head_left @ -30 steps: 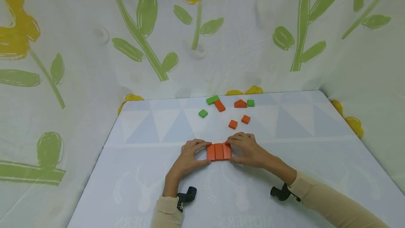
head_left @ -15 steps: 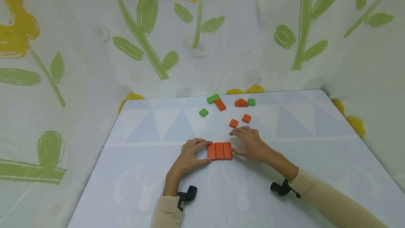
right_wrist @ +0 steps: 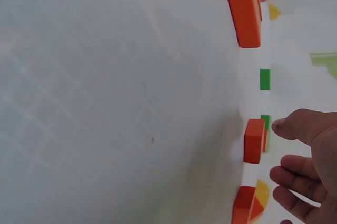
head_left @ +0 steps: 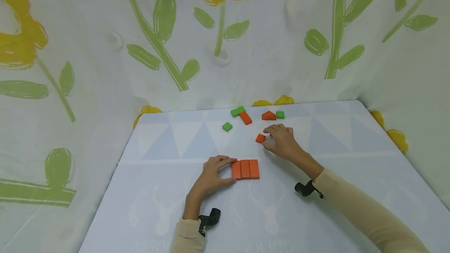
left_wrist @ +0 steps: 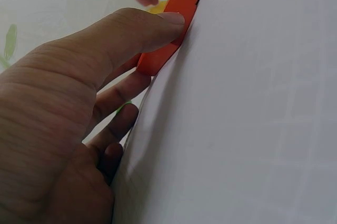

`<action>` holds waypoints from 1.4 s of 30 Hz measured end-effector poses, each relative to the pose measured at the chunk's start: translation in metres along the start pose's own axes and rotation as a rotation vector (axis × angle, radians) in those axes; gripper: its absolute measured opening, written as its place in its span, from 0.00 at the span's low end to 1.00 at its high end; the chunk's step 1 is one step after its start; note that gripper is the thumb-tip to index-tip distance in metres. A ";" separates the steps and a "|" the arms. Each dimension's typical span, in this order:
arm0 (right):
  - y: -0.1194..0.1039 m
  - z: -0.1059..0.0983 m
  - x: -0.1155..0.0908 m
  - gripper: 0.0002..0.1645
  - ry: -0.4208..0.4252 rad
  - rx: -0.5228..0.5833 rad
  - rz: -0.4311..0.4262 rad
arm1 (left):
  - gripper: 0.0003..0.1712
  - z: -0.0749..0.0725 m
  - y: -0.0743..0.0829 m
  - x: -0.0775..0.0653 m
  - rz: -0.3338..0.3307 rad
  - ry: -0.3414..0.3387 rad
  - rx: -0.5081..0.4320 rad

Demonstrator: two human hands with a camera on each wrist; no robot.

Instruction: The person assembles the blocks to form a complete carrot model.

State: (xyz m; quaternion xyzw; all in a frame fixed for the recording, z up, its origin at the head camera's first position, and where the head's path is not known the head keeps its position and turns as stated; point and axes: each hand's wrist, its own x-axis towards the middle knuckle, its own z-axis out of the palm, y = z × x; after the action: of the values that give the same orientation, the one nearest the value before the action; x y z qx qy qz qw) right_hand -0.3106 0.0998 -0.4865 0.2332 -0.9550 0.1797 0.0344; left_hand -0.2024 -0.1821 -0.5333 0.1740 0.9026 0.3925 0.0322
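Three orange rectangular blocks lie side by side on the table in the head view: a left block (head_left: 236, 170), a middle block (head_left: 245, 169) and a right block (head_left: 254, 169). My left hand (head_left: 212, 175) pinches the left block at its near and far ends. In the left wrist view, the thumb (left_wrist: 152, 29) presses against the orange row. My right hand (head_left: 284, 142) hovers, fingers spread, beside a small orange block (head_left: 260, 138). A second small orange block (right_wrist: 244, 205), hidden by this hand in the head view, shows in the right wrist view.
At the table's back lie a green rectangular block (head_left: 237, 111), an orange rectangular block (head_left: 245, 118), a green cube (head_left: 227, 127), an orange triangular block (head_left: 268, 116) and another green cube (head_left: 280, 114). A flower-printed curtain (head_left: 267, 50) hangs behind.
My right hand has let go of the right end of the orange row and moved away from me, up to the small orange blocks. The left hand stays at the row.
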 end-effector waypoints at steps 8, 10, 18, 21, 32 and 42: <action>0.004 0.009 0.011 0.25 -0.046 -0.038 -0.001 | 0.34 0.000 -0.001 0.000 -0.003 -0.002 0.004; 0.004 0.010 0.013 0.23 -0.048 -0.041 0.000 | 0.34 0.000 -0.002 0.000 -0.004 -0.004 0.010; 0.002 0.007 0.006 0.20 0.015 0.006 -0.027 | 0.33 -0.001 0.003 -0.001 0.003 -0.001 -0.004; -0.002 0.002 0.000 0.19 0.048 0.045 -0.070 | 0.33 -0.002 0.005 -0.001 -0.001 0.002 -0.007; -0.030 -0.013 -0.030 0.17 0.070 0.093 -0.233 | 0.32 0.000 0.002 -0.001 -0.014 -0.001 0.010; -0.050 -0.008 -0.052 0.16 0.046 0.110 -0.343 | 0.32 0.000 0.001 0.002 -0.012 -0.001 0.020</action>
State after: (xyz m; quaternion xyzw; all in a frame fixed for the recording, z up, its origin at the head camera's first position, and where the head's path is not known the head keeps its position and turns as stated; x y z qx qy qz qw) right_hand -0.2411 0.0839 -0.4704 0.3900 -0.8889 0.2286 0.0736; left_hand -0.2039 -0.1806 -0.5322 0.1689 0.9075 0.3832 0.0331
